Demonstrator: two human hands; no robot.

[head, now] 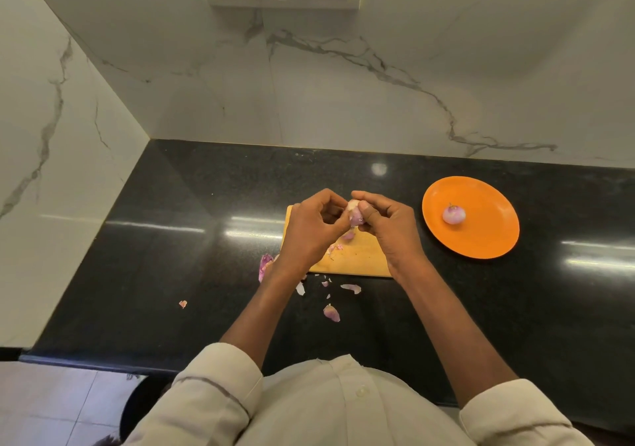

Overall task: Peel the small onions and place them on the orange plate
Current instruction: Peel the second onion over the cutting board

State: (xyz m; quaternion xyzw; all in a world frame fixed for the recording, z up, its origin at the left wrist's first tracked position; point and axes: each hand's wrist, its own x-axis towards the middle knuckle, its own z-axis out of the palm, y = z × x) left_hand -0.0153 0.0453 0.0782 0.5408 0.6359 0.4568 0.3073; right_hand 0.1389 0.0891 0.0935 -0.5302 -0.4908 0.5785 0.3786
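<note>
I have a small onion (355, 214) pinched between both hands over the cutting board.

My left hand (314, 227) and right hand (390, 225) meet above the far part of the wooden cutting board (357, 258), fingers of each curled round the onion, which shows pale purple between my thumbs. The orange plate (488, 239) sits on the black counter (171, 239) to the right of the board, well apart from my hands, with one peeled onion (453, 214) lying near its middle. Bits of onion skin (331, 312) are scattered on the board and on the counter just near of it, and a larger purple piece (264, 265) lies by the board's left near corner, partly hidden behind my left wrist.
</note>
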